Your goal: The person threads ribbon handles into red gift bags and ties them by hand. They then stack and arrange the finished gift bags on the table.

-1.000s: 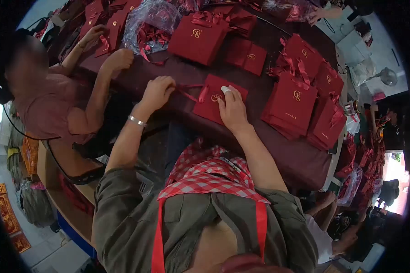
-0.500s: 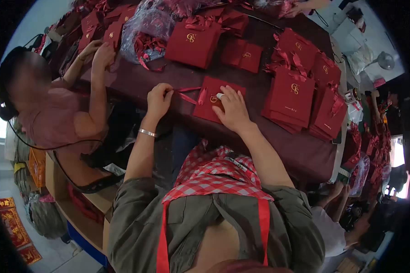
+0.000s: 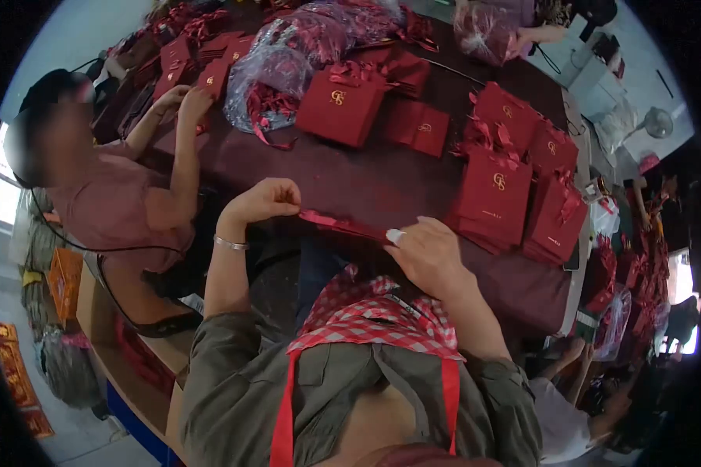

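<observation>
A red bag (image 3: 349, 226) is seen nearly edge-on at the table's near edge, a thin strip stretching between my hands. My left hand (image 3: 269, 201) pinches the ribbon at its left end, fingers closed. The right end is in my right hand (image 3: 430, 253), whose fingers are bent round it; a white wrap covers one fingertip. Beyond them on the dark red tablecloth (image 3: 319, 171) stand a large red bag with gold letters (image 3: 339, 107) and a small flat red bag (image 3: 418, 128). The face of the bag between my hands is hidden.
Stacked red bags (image 3: 494, 194) stand at the right. Clear plastic with red ribbons (image 3: 269, 86) lies at the back left. A co-worker in a pink shirt (image 3: 109, 202) sits at the left, both hands at small red bags. Another person's hand (image 3: 539, 35) is at the far edge.
The red bag, flat on the table under my right hand before, is now lifted and tipped edge-on towards me. Both hands are lower in the view. The co-worker's hands have come together.
</observation>
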`<state>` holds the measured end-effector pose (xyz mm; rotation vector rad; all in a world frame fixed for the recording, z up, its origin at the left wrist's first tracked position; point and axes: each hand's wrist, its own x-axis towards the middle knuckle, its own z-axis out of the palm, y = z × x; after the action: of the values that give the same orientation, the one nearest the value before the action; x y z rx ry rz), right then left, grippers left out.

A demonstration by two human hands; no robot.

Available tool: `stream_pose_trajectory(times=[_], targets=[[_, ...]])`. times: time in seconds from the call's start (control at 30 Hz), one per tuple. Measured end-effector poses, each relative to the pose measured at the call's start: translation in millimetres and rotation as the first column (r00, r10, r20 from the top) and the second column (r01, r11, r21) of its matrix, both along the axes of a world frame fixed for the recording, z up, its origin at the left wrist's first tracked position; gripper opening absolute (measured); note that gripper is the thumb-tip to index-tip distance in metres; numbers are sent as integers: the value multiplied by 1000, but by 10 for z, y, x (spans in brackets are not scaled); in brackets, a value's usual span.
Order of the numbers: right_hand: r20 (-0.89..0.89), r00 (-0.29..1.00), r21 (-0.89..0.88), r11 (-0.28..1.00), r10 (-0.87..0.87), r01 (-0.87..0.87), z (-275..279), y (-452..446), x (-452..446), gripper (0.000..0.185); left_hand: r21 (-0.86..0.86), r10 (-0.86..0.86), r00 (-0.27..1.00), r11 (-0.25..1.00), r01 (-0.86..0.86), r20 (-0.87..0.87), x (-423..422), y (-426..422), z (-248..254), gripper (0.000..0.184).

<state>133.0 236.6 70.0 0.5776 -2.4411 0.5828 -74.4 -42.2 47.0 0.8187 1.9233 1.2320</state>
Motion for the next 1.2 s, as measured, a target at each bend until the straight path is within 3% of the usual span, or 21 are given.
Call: stream_pose_trajectory(times=[0.03, 0.1, 0.17, 0.2, 0.23, 0.27, 0.3, 0.33, 0.4, 0.47, 0.5, 0.6, 0.63, 0.7, 0.77, 0.8, 0.87, 0.93, 1.0, 1.17, 1.2], targets=[[-51, 999, -33, 999, 14, -15, 198, 40, 21, 31, 239, -124, 968, 968, 70, 217, 25, -35, 40, 12], [-33, 999, -112, 994, -2, -1, 452, 160, 20, 32, 338, -164, 957, 938, 75, 240, 107, -8, 184, 12], [109, 977, -134, 971, -183, 197, 419, 291, -122, 37, 409, -207, 944, 908, 87, 258, 97, 87, 142, 12], [127, 941, 32, 950, -312, 311, 369, 374, -241, 43, 388, -190, 948, 918, 78, 257, 46, 152, 53, 13], [-8, 926, 181, 910, -377, 372, 282, 431, -358, 46, 227, -12, 941, 972, -69, 337, 47, 215, 21, 15], [-155, 895, 311, 840, -417, 445, 163, 458, -446, 48, 230, -8, 942, 970, -74, 337, -13, 247, -93, 15], [12, 919, 139, 911, -394, 389, 7, 459, -484, 48, 90, 184, 983, 979, -181, -29, -117, 286, -286, 20], [69, 932, 157, 926, -357, 343, -115, 416, -485, 47, -3, 298, 864, 945, -328, -406, -218, 317, -451, 26], [204, 956, 153, 971, -213, 184, -399, 283, -453, 43, 8, 409, 608, 834, -552, -680, -437, 339, -626, 34], [280, 957, 19, 997, -81, 79, -761, 127, -416, 39, 35, 433, 387, 701, -712, -814, -661, 295, -795, 33], [234, 963, 77, 990, -134, 119, -867, 54, -373, 34, 24, 417, 295, 610, -792, -860, -690, 307, -801, 30], [146, 968, 62, 979, -203, 196, -986, -16, -312, 32, 0, 332, 212, 539, -843, -919, -710, 206, -784, 15], [154, 965, 61, 976, -214, 207, -989, 3, -286, 32, 146, 317, 64, 595, -791, -946, -559, 226, -699, 8], [161, 969, 20, 982, -188, 187, -947, 29, -289, 27, 224, 282, -8, 746, -627, -959, -208, 292, -524, 14], [104, 978, -53, 981, -182, 188, -866, 0, -276, 25, 258, 390, 243, 861, -437, -888, 227, 454, -522, 11], [51, 984, -122, 977, -169, 174, -815, -27, -261, 23, 264, 471, 477, 859, -438, -742, 557, 609, -367, 10], [51, 988, -225, 962, -148, 155, -642, -115, -249, 21, 314, 409, 627, 912, -262, -663, 1057, 827, -223, 10], [35, 991, -322, 938, -126, 131, -599, -124, -265, 19, 414, 453, 669, 881, -231, -589, 1297, 1015, -293, 9], [-17, 995, -418, 905, -101, 84, -609, -131, -266, 16, 379, 417, 757, 894, -240, -504, 1396, 1126, -302, 10], [40, 994, -572, 813, -101, 105, -481, -119, -150, 12, 485, 471, 759, 842, -235, -450, 1452, 1325, -266, 13], [26, 991, -578, 807, -130, 121, -471, -103, -134, 11, 455, 432, 726, 871, -184, -535, 1442, 1347, -304, 14]])
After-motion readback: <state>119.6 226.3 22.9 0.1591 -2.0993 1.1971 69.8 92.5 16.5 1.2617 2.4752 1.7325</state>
